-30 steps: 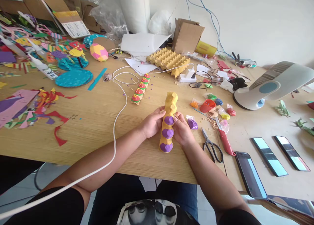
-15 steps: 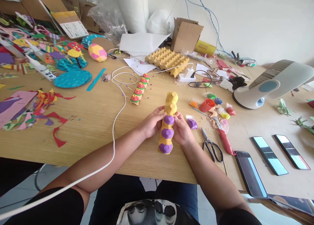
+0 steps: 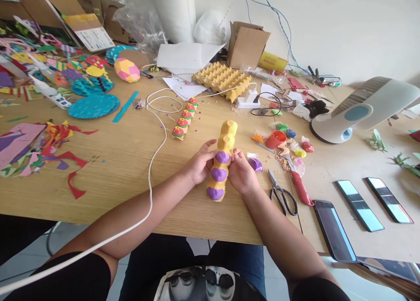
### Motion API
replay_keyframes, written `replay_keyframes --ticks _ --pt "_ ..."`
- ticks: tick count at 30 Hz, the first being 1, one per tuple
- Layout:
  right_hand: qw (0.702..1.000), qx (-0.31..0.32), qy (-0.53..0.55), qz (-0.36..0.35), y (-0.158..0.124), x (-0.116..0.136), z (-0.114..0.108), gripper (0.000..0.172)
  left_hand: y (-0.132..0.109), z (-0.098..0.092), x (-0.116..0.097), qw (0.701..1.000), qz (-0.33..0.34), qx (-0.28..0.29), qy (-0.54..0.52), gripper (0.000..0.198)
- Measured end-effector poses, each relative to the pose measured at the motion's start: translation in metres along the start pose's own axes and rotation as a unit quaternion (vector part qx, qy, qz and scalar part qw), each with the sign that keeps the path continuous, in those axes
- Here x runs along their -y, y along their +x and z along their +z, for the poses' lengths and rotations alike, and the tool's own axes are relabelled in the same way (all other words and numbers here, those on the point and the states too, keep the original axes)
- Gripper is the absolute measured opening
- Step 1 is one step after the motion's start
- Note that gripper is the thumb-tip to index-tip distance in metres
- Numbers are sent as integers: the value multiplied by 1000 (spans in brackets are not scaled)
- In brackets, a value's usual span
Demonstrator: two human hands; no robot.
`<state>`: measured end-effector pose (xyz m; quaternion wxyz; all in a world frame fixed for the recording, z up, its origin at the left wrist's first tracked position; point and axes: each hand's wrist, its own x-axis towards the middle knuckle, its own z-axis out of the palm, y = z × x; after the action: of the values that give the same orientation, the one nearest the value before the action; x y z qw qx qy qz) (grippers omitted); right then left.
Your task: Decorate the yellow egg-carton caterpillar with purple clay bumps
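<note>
A yellow egg-carton strip [image 3: 226, 137] with three purple clay caps lies lengthwise on the wooden table [image 3: 124, 169], its near end tilted up. My left hand [image 3: 198, 164] grips its left side. My right hand [image 3: 241, 175] grips its right side, fingers pressing at the topmost purple cap [image 3: 222, 157]. A lump of purple clay [image 3: 255, 163] lies just right of my right hand. A second, decorated strip [image 3: 184, 118] with red, yellow and green tops rests farther back.
Scissors [image 3: 281, 197] and a red-handled knife [image 3: 300, 188] lie right of my hands, with clay lumps and a red cup [image 3: 275, 139] behind. Three phones [image 3: 333, 231] sit at the right edge, a fan [image 3: 362, 110] beyond. A white cable [image 3: 151, 161] crosses the table. Paper scraps [image 3: 46, 143] cover the left.
The view has shifted slightly. The strip's near end has lifted a little and my right fingers have moved at the top purple cap.
</note>
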<state>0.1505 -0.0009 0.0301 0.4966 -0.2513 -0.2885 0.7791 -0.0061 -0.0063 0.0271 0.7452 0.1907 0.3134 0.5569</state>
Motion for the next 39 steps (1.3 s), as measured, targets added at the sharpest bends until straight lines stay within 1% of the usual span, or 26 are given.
replay_keyframes --ticks 6,12,20,24,32,39 --pt "1000 -9 -5 7 0 -1 0 31 1 1 0 1000 -1 -15 -5 53" --pt "1000 -20 -9 -16 0 -2 2 30 0 1 2 999 -13 -26 -12 48" --pt "1000 -3 -4 4 0 0 0 28 -1 3 1 1000 -11 8 -3 39" --pt "1000 -14 -2 -1 0 -1 0 30 0 1 2 1000 -11 21 10 41" --pt "1000 -29 0 -12 0 -2 1 30 1 1 3 1000 -8 27 12 40" --pt "999 -36 -8 -25 -1 -1 2 31 1 0 4 999 -9 36 7 44"
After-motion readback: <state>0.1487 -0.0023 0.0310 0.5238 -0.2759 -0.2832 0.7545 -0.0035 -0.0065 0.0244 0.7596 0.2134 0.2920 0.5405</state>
